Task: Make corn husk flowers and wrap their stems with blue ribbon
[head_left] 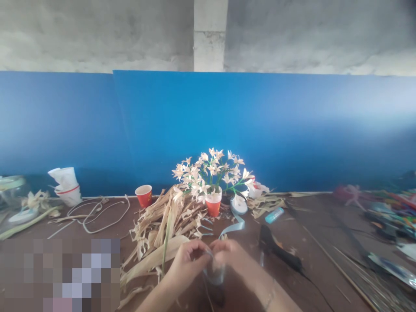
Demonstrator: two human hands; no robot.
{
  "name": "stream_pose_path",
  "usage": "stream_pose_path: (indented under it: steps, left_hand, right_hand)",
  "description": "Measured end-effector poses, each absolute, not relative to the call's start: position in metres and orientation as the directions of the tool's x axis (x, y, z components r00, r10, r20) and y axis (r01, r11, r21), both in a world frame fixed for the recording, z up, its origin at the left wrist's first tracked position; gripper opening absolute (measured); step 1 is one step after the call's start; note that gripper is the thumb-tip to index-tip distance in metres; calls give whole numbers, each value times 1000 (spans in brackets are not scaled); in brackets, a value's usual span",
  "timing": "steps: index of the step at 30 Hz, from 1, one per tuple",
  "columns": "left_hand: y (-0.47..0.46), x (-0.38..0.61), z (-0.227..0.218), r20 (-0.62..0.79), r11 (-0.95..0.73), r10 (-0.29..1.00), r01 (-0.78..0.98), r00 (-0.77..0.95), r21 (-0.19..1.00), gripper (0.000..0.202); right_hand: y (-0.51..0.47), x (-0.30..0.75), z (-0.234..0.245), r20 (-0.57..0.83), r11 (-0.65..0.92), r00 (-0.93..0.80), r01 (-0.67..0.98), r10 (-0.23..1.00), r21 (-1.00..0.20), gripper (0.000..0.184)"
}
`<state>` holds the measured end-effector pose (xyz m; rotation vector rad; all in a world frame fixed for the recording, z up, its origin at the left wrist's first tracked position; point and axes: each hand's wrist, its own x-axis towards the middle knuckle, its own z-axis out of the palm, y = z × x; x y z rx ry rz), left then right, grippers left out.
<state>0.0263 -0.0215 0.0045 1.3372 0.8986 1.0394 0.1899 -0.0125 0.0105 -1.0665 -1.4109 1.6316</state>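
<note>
Ribbon (235, 226), one, in left hand (187, 261), right hand (232, 258)

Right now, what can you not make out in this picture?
- Head view: what the fingers pinch; the left hand and right hand cover it.
- Head view: the lower-left corner, pixelated.
- Head view: the coloured things at the right edge, blurred.

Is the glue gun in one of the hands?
No, the glue gun lies on the table; left hand and right hand pinch a ribbon.
</note>
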Motion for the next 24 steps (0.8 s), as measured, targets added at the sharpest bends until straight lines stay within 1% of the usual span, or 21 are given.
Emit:
stream_pose_path:
  steps: [4, 8, 10, 12, 14, 17, 19, 21, 23, 24]
  left_hand:
    - [-24, 26, 3, 79, -44, 934, -106, 348, 993, 7]
    - [-24, 26, 4, 90, -53, 933, -113, 349, 992, 10]
    - [-23, 26, 4, 71, -37, 936, -103, 344, 994, 11]
    - [-22, 27, 4, 44, -16, 947, -91, 319, 996, 11]
    - [-20, 28, 4, 21, -1, 964, -75, 266, 997, 12]
    - [-17, 28, 0, 11, -1, 980, -48, 199, 999, 14]
    - [-15, 28, -3, 29, -26, 985, -18, 173, 1000, 13]
    - [-14, 28, -7, 50, -52, 986, 14, 157, 999, 12]
    - [-13, 28, -11, 62, -67, 986, 28, 154, 997, 11]
    - [-13, 28, -12, 63, -69, 986, 31, 157, 997, 10]
  right_hand:
    - [-19, 190, 19, -185, -214, -455, -13, 871, -977, 10]
    - [-21, 192, 21, -216, -241, -448, 1, 868, -971, 10]
    - [-18, 194, 19, -221, -232, -400, 22, 889, -972, 10]
    - [-14, 195, 17, -192, -175, -287, 87, 938, -981, 13]
    - [-11, 195, 15, -88, -54, -176, 190, 980, -980, 17]
    - [-13, 193, 14, 169, 207, -147, 305, 975, -930, 14]
    - [-18, 189, 14, 341, 376, -159, 392, 927, -840, 7]
    - [-23, 186, 13, 467, 493, -189, 506, 864, -708, 8]
    - [-27, 183, 12, 523, 545, -230, 590, 821, -596, 12]
    - [-28, 183, 12, 535, 556, -243, 613, 809, -562, 13]
